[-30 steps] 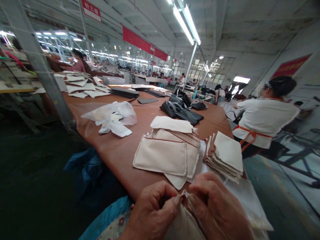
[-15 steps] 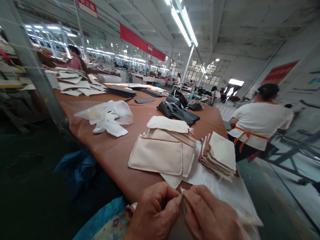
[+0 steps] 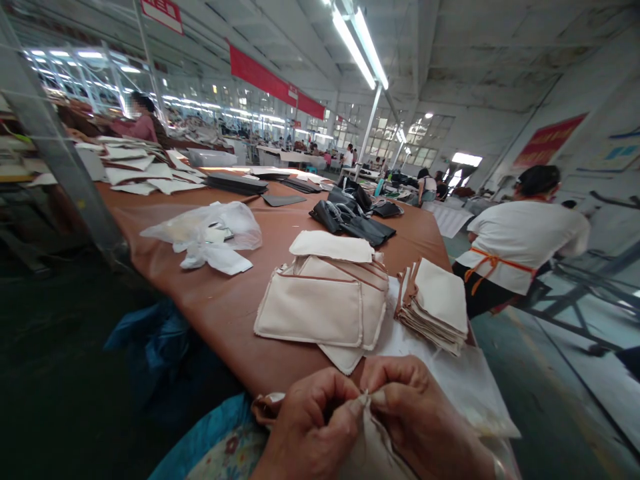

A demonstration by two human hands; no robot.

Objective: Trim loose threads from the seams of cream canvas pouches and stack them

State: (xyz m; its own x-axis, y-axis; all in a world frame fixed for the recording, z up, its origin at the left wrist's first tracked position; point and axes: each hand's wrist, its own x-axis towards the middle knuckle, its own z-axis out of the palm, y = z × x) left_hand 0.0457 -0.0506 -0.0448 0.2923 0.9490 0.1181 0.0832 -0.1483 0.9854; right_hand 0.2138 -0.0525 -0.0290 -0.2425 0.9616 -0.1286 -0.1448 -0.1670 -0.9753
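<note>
My left hand (image 3: 305, 420) and my right hand (image 3: 415, 413) meet at the bottom of the view. Between their fingertips they pinch the top edge of a cream canvas pouch (image 3: 373, 450) with brown trim, and most of it hangs out of sight below. Just ahead of my hands lies a white plastic sheet (image 3: 450, 373). Beyond it sit a pile of cream canvas pouches (image 3: 310, 310) with brown-piped edges and a neat stack of canvas pieces (image 3: 433, 307). Both are out of reach of my fingers.
The long brown-topped table (image 3: 200, 320) also holds a crumpled plastic bag (image 3: 205, 233), black bags (image 3: 345, 223) and pale cut pieces (image 3: 140, 170). A co-worker in a white shirt (image 3: 520, 247) sits to the right. A metal post (image 3: 55, 153) stands at the table's left.
My fingers have shifted along the canvas edge, and more of the pouch rises between my hands. The whole view has drifted slightly up and left.
</note>
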